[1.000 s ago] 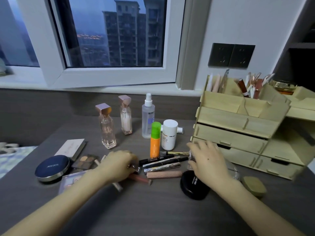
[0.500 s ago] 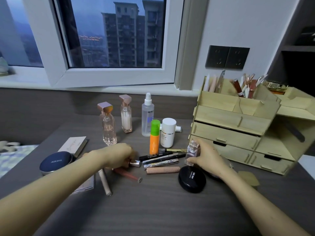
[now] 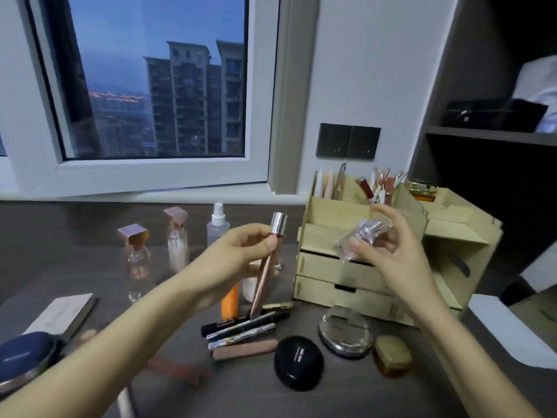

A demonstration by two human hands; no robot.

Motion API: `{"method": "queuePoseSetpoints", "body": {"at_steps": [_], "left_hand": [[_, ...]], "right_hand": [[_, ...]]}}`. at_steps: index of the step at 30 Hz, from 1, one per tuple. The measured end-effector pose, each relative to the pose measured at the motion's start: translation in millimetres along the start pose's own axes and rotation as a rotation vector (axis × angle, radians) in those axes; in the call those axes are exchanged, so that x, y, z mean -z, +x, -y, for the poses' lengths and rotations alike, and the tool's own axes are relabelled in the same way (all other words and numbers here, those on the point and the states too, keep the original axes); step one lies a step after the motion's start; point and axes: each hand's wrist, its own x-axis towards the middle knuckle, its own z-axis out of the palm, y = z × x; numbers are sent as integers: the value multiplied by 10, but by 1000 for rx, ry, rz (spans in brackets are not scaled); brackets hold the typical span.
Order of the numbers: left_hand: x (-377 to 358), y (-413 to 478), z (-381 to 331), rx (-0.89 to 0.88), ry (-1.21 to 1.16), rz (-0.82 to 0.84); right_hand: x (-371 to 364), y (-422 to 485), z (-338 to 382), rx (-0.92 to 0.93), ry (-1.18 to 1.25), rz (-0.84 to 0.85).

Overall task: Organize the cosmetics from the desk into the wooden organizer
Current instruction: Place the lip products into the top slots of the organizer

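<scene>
My left hand [image 3: 241, 254] holds a rose-gold tube with a silver cap [image 3: 266, 267] upright above the desk, fingers curled round its upper part. My right hand [image 3: 388, 257] pinches a small clear glass bottle [image 3: 361, 239] in front of the wooden organizer [image 3: 337, 273], level with its upper shelf. The organizer stands at the right, with drawers below and lip products upright in its top compartments. On the desk below my hands lie several dark and silver tubes [image 3: 241, 330], a pink tube [image 3: 244, 349], a black round compact [image 3: 298, 362] and a clear round case [image 3: 345, 334].
Two perfume bottles [image 3: 137, 257], a spray bottle [image 3: 217, 227] and an orange tube [image 3: 230, 300] stand at the back. A navy cushion compact [image 3: 21, 356] and a white palette [image 3: 60, 312] lie at left. An amber case [image 3: 391, 354] sits front right. A dark shelf unit rises at right.
Both hands have risen from the desk: the left lifted the rose-gold tube, the right lifted the clear bottle up toward the organizer. The camera has tilted up and right.
</scene>
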Motion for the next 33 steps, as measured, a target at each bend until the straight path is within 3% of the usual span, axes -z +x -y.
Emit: {"method": "queuePoseSetpoints", "body": {"at_steps": [6, 10, 14, 18, 25, 33], "left_hand": [[-506, 736, -246, -4, -313, -45], [-615, 1158, -310, -33, -264, -77], [-699, 1493, -329, -106, -96, -102], [-747, 1744, -315, -155, 27, -145], [-725, 1939, -201, -133, 15, -133], [-664, 1973, -123, -119, -51, -33]], "right_hand": [[617, 541, 22, 178, -124, -323], [1011, 1012, -65, 155, -319, -417], [1346, 1493, -280, -24, -633, -196], [1556, 1843, -501, -114, -759, 72], [1610, 2211, -760, -258, -758, 299], [1703, 2328, -865, -351, -732, 372]]}}
